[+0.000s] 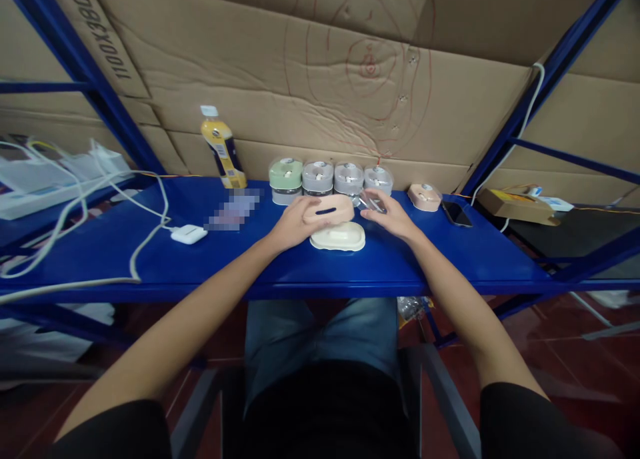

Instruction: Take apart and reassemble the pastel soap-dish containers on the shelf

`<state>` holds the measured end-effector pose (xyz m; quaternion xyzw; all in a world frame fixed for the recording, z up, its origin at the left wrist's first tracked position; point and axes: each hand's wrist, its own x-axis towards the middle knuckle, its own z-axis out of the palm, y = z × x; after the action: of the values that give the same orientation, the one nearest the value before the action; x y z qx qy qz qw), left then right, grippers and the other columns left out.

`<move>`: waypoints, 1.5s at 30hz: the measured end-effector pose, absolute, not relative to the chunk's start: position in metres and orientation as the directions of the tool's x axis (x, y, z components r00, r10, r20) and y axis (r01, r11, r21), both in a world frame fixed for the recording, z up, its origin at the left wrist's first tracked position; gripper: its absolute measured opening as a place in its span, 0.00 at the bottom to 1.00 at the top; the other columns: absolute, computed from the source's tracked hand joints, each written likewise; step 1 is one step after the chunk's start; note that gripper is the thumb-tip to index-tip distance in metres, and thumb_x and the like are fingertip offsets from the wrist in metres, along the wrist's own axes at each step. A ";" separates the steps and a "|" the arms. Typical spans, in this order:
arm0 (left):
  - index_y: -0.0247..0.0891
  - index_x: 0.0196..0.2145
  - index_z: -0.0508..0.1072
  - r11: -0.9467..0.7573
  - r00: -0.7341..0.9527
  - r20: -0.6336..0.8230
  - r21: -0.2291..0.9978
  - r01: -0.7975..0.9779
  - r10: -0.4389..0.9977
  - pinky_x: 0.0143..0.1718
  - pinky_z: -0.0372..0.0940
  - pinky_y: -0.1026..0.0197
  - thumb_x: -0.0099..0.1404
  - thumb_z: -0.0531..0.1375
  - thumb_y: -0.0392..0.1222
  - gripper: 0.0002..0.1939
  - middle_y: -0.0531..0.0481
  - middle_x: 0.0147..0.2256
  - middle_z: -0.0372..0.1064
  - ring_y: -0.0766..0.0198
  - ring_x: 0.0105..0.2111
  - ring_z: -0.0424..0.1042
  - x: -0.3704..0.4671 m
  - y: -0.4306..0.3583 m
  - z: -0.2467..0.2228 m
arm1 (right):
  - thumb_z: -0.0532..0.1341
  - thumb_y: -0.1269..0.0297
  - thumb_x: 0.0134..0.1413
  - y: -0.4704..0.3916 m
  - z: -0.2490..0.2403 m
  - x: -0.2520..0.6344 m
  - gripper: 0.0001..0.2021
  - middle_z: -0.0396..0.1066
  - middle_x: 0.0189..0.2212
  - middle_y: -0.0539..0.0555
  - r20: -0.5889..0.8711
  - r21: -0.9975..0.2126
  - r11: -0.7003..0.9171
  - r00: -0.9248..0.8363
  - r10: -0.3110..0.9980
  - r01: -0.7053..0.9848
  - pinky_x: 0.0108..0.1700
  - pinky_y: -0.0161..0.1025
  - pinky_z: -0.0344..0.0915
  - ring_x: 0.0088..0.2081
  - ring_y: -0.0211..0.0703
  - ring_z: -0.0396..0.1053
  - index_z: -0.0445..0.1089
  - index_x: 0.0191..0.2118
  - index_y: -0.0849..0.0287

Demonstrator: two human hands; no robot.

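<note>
My left hand (293,224) is closed round a peach-coloured oval lid with a dark slot (334,208), held just above the table. Below and in front of it, a cream oval base with a raised middle (343,238) rests near the table's front edge. My right hand (393,216) grips a clear plastic piece (374,202), partly hidden by the fingers. Behind my hands stands a row of small oval boxes with clear covers: a green box (286,175) at the left, then a grey box (319,176) and more grey ones.
A pink box (425,196) and a phone (457,213) lie at the right. Leftward are a yellow drink bottle (223,149), a white adapter (189,234) and white cables (135,259). Cardboard (240,66) walls the back of the blue table (400,266).
</note>
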<state>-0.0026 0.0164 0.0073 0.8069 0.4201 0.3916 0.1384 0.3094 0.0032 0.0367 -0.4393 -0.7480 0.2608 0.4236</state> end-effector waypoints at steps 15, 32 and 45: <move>0.42 0.79 0.51 -0.595 0.485 0.382 0.678 0.432 0.787 0.70 0.66 0.28 0.47 0.82 0.65 0.73 0.29 0.72 0.67 0.27 0.71 0.69 0.025 -0.002 0.003 | 0.78 0.38 0.49 -0.004 0.040 0.277 0.46 0.79 0.63 0.64 0.428 -0.393 0.776 -0.649 0.629 0.493 0.69 0.61 0.71 0.64 0.66 0.77 0.76 0.69 0.57; 0.39 0.78 0.51 -0.608 0.470 0.403 0.646 0.462 0.785 0.71 0.64 0.28 0.46 0.82 0.66 0.74 0.25 0.72 0.64 0.26 0.73 0.65 0.027 0.003 0.002 | 0.77 0.36 0.51 0.006 0.040 0.280 0.47 0.78 0.61 0.61 0.398 -0.342 0.808 -0.705 0.587 0.479 0.66 0.62 0.72 0.62 0.65 0.76 0.71 0.73 0.50; 0.40 0.74 0.60 -0.595 0.492 0.354 0.614 0.519 0.795 0.67 0.69 0.33 0.50 0.80 0.66 0.63 0.31 0.69 0.69 0.29 0.68 0.71 0.021 0.008 0.004 | 0.81 0.38 0.42 0.021 0.022 0.293 0.52 0.75 0.69 0.63 0.331 -0.555 0.640 -0.564 0.756 0.532 0.73 0.65 0.67 0.68 0.67 0.74 0.72 0.71 0.53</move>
<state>0.0208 0.0076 0.0036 0.8354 0.3933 0.3152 0.2192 0.2925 0.0213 0.0224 -0.3738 -0.8614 0.2007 0.2794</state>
